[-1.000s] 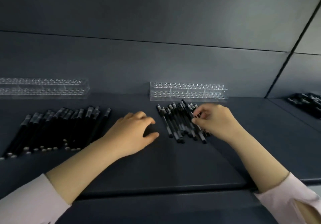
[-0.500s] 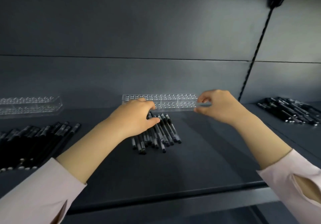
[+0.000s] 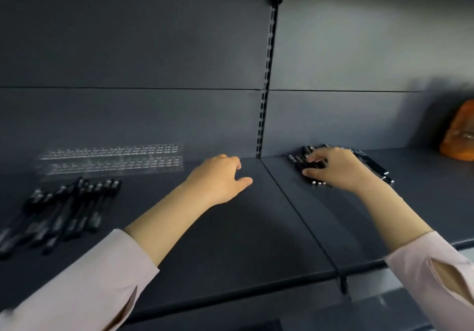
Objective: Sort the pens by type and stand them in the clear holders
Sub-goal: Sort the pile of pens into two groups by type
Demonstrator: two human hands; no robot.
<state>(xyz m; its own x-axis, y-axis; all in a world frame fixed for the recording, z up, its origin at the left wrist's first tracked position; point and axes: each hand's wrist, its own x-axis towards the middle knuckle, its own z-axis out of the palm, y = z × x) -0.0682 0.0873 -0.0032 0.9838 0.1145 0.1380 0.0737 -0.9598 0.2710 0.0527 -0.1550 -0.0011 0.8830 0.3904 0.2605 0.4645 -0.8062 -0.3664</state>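
Observation:
A clear holder point(image 3: 110, 161) with rows of small holes stands at the back left of the dark shelf, with no pens in it. In front of it several black pens point(image 3: 66, 210) lie side by side. My left hand point(image 3: 220, 179) hovers over bare shelf right of the holder, fingers loosely curled, holding nothing. On the neighbouring shelf section lies a second pile of black pens point(image 3: 374, 167). My right hand point(image 3: 333, 170) rests on that pile, fingers on its far side and thumb on its near side. Whether it grips any pen is hidden by the hand.
A slotted upright point(image 3: 266, 79) and a seam point(image 3: 297, 207) divide the two shelf sections. An orange object point(image 3: 459, 135) sits at the far right against the back panel. The shelf's front edge point(image 3: 230, 297) runs below my forearms.
The view has swung right. My right hand left the clear holder and went to the right-hand pen pile. My left hand left the middle pens and moved right over bare shelf.

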